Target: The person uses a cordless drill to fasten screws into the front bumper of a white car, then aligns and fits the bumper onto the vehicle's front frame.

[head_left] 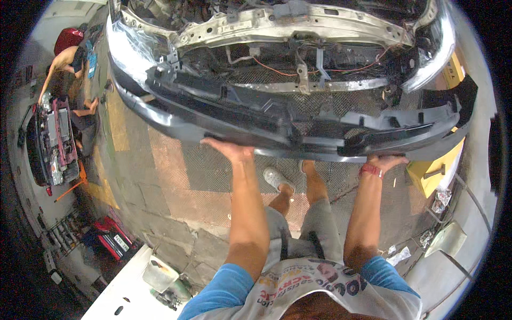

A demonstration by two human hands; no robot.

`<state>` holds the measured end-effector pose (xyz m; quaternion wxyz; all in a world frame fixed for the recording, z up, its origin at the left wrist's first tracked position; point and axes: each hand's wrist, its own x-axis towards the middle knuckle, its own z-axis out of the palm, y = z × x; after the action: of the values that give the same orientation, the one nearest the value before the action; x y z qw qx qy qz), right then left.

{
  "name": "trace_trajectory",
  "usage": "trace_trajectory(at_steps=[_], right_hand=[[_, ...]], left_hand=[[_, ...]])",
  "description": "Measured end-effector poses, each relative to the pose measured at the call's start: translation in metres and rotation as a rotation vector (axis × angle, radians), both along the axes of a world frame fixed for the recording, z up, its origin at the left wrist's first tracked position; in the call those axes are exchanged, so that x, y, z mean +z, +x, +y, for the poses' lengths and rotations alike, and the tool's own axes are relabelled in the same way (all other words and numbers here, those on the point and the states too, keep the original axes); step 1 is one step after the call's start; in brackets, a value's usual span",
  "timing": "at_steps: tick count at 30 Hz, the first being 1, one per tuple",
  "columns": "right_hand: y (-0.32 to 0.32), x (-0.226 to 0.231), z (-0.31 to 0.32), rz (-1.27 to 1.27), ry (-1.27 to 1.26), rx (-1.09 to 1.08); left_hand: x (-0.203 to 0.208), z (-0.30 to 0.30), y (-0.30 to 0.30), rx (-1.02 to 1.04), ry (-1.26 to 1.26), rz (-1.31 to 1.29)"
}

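Observation:
A long black car bumper cover (250, 128) spans the view in front of me. My left hand (230, 150) supports its lower edge left of the middle, thumb stretched out to the left and the other fingers hidden behind the bumper. Under the right part of that same edge, my right hand (388, 162) holds on, its thumb pointing right. A red band with a watch (372, 170) is on the right wrist. The bumper lies close against the stripped car front, its right end standing off below the right headlight (434, 56). The left headlight (133, 50) sits above its left end.
A pale metal crossbar (298, 24) and thin wires run across the car front. A yellow box (434, 169) stands at right, near a vehicle's mirror (447, 238). At far left, a person (65, 61) bends over a car front assembly (57, 138). A white panel (120, 293) lies lower left.

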<state>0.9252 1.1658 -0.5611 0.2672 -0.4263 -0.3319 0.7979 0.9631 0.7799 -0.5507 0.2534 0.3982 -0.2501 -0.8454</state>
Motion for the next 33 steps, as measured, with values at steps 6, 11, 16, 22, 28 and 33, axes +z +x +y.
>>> trace_trajectory(at_steps=[6,11,16,22,28,33], right_hand=[[-0.045,-0.005,0.003,-0.067,0.047,0.016],[-0.079,-0.015,-0.012,0.005,-0.037,0.08],[-0.095,-0.025,-0.031,-0.021,-0.1,0.035],[-0.092,-0.055,-0.01,-0.135,0.023,0.189],[-0.088,-0.03,-0.027,-0.168,-0.134,0.041],[-0.085,-0.012,-0.039,-0.341,-0.221,-0.04]], left_hand=[[-0.02,-0.006,-0.041,-0.024,0.014,0.085],[-0.042,-0.024,-0.062,0.039,0.019,0.089],[-0.041,-0.027,-0.078,0.099,0.052,0.008],[-0.046,-0.027,-0.072,-0.006,0.018,-0.15],[-0.03,-0.024,-0.077,0.009,0.078,-0.079],[-0.012,-0.005,-0.07,-0.011,-0.066,-0.121]])
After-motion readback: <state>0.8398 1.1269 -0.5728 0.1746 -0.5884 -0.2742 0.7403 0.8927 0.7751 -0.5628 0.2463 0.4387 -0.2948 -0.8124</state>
